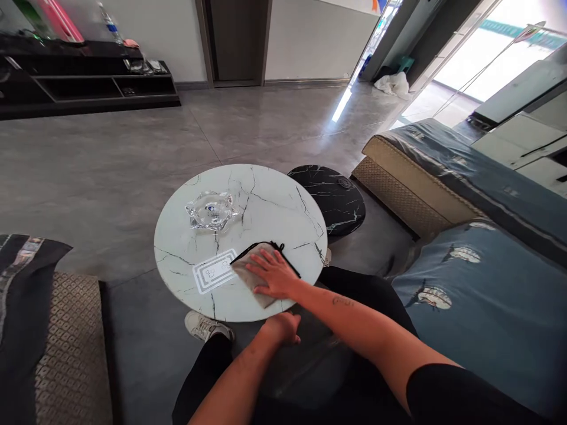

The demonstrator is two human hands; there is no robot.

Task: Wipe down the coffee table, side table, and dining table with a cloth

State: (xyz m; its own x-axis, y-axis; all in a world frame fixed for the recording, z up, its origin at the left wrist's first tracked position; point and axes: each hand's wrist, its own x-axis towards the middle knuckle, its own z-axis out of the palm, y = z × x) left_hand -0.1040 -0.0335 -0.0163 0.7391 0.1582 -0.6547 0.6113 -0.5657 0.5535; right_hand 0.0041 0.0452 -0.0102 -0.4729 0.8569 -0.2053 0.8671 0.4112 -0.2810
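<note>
My right hand point(274, 273) lies flat with spread fingers on a grey-beige drawstring pouch point(248, 273) with black trim and black cord. The pouch rests near the front of a round white marble-pattern table point(283, 206). Left of the pouch, and partly under it, is a flat white rectangular piece with line patterns point(215, 271). Just off the front edge of the tabletop, my left hand point(281, 327) is loosely closed, its fingers curled and partly hidden; I see nothing in it. A clear glass star-shaped ashtray point(211, 211) stands farther back on the table.
A lower black marble-pattern table point(334, 198) adjoins on the right. Beyond it is a sofa with blue covers point(478, 265). Another patterned seat point(73, 330) stands at the left. A black TV cabinet point(88, 85) runs along the far wall.
</note>
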